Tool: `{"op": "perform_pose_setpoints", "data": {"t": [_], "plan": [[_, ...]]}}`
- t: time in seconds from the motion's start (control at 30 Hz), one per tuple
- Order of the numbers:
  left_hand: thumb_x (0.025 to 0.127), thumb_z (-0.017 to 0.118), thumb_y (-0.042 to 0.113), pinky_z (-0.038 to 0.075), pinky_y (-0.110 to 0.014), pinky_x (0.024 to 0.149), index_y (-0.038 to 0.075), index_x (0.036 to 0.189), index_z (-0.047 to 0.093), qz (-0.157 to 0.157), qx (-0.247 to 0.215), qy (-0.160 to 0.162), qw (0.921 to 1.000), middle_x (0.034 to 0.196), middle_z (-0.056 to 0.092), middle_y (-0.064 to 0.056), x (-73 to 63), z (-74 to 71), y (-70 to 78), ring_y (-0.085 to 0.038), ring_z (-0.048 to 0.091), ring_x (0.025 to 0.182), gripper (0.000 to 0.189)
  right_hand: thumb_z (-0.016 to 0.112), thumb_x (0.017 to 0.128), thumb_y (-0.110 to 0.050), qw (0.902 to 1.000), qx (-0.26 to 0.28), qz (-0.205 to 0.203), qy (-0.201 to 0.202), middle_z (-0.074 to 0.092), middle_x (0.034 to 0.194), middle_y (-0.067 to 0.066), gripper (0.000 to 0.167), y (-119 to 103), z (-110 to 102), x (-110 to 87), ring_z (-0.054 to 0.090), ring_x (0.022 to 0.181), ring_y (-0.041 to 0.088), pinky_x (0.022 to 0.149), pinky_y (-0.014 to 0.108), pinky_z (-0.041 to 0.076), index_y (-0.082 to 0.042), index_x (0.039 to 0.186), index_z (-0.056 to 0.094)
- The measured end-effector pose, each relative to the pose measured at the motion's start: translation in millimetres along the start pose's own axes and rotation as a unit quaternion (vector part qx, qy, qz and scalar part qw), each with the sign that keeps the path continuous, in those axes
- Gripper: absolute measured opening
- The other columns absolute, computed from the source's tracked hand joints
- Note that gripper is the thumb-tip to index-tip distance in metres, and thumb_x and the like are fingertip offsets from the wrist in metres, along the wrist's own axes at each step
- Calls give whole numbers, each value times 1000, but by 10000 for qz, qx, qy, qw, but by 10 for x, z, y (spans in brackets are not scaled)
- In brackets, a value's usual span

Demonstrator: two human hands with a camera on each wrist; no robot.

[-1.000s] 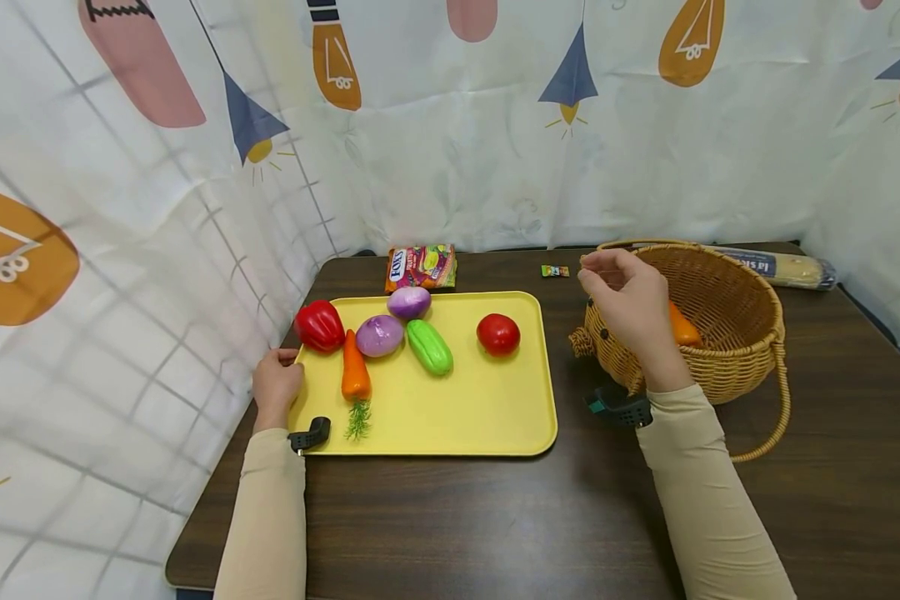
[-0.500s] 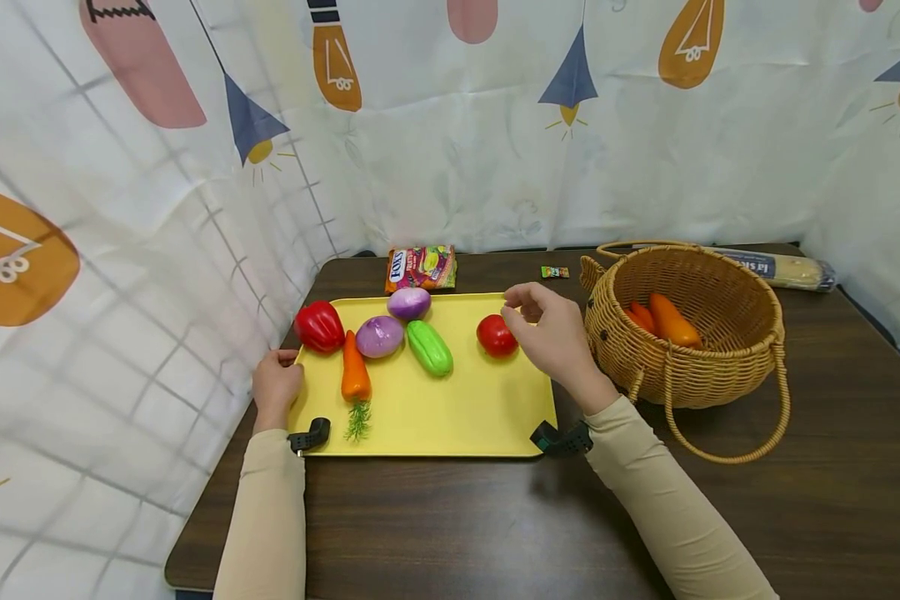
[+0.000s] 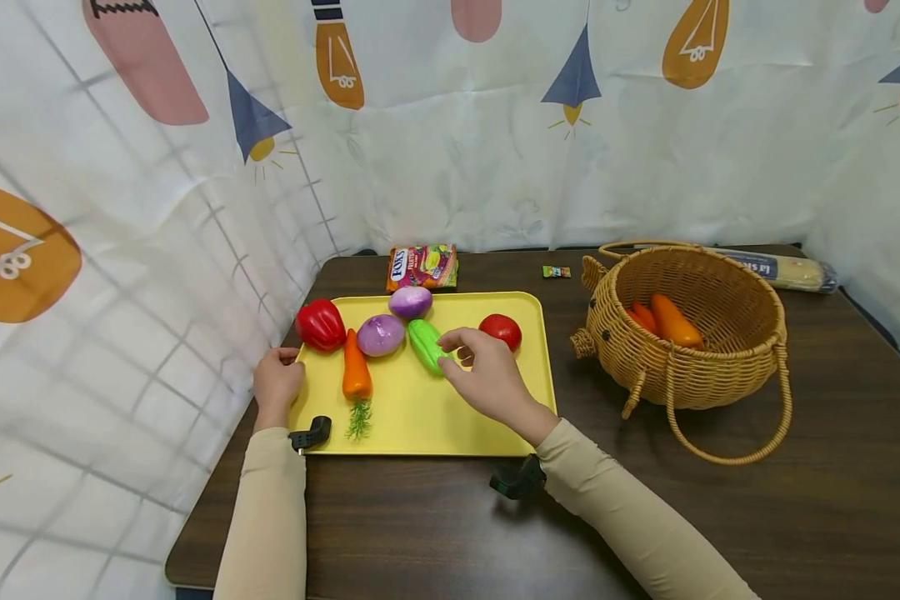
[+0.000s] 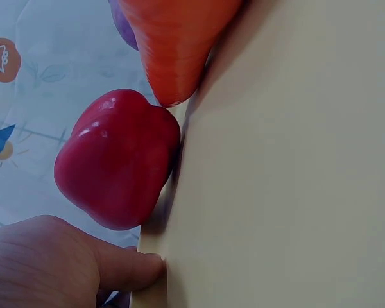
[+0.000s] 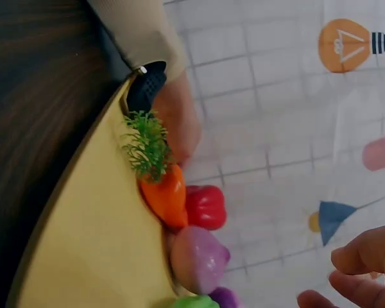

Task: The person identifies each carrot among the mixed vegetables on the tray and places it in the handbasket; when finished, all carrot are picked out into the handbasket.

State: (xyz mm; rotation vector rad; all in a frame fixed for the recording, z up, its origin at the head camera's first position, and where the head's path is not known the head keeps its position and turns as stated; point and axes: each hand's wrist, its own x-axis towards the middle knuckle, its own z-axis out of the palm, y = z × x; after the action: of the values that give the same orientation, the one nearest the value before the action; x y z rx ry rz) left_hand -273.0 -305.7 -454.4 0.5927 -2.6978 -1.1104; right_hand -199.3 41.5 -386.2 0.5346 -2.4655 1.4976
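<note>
My left hand (image 3: 278, 385) grips the left rim of a yellow tray (image 3: 450, 425); in the left wrist view its thumb (image 4: 138, 268) lies over the rim. Just beyond it sits a red bell pepper (image 3: 321, 325). My right hand (image 3: 495, 379) is over the tray, thumb and fingers apart and bent, nothing between them. Its fingertips overlap the green cucumber (image 3: 424, 343) in the head view. Also on the tray are an orange carrot (image 3: 356, 371) with a green tuft, a purple onion (image 3: 380, 336), another purple vegetable (image 3: 410, 302) and a red tomato (image 3: 501, 330), partly behind my right hand.
Right of the tray stands a wicker basket (image 3: 727, 375) with animal features and orange vegetables (image 3: 675, 323) inside. Behind it lies a long clear pack (image 3: 787, 271). A FOX'S candy bag (image 3: 422, 267) and a small wrapped sweet (image 3: 556, 272) lie at the table's back edge.
My right hand has moved left from the basket's side, past the tomato, to the green cucumber. My left hand has stayed at the tray's rim.
</note>
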Motion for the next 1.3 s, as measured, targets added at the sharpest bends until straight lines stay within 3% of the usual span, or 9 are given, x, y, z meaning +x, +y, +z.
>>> {"op": "perform_pose_setpoints", "data": {"t": [0.3, 0.6, 0.9, 1.13, 1.3], "plan": [[93, 46, 13, 42, -47, 90, -4, 126, 56, -72, -45, 5, 10000, 119, 56, -23, -3, 9, 6, -38, 52, 103, 38, 69, 89, -17, 9980, 275, 493, -282, 69, 105, 5, 23, 84, 371, 86, 64, 91, 22, 83, 34, 53, -6, 109, 69], [93, 46, 12, 41, -46, 89, -4, 126, 56, -57, -48, 41, 10000, 119, 56, -23, 2, 0, 8, -38, 52, 103, 38, 72, 88, -25, 9960, 325, 685, -469, 67, 110, 4, 34, -2, 736, 156, 64, 97, 24, 83, 30, 52, -8, 117, 65], [93, 47, 12, 42, -47, 88, -4, 125, 57, -30, -72, 2, 10000, 117, 57, -24, -34, -29, 9, -38, 52, 101, 37, 73, 85, -38, 9928, -110, 821, -864, 61, 125, 9, 55, -29, 1088, 170, 56, 112, 25, 93, 36, 46, -5, 126, 60], [93, 46, 11, 43, -46, 87, -4, 124, 57, -3, -72, 6, 10000, 116, 57, -24, -57, -11, -8, -38, 52, 100, 37, 71, 83, -48, 9890, -255, 1173, -868, 60, 123, 9, 62, -5, 1273, 142, 56, 106, 22, 90, 33, 47, -6, 128, 58], [93, 45, 12, 42, -48, 90, -5, 124, 57, 68, -41, 34, 10000, 118, 57, -24, -35, -7, 8, -39, 52, 102, 38, 69, 83, -53, 9857, -664, 1281, -873, 59, 120, 8, 67, -23, 1342, 192, 57, 101, 21, 89, 33, 47, -7, 130, 57]]}}
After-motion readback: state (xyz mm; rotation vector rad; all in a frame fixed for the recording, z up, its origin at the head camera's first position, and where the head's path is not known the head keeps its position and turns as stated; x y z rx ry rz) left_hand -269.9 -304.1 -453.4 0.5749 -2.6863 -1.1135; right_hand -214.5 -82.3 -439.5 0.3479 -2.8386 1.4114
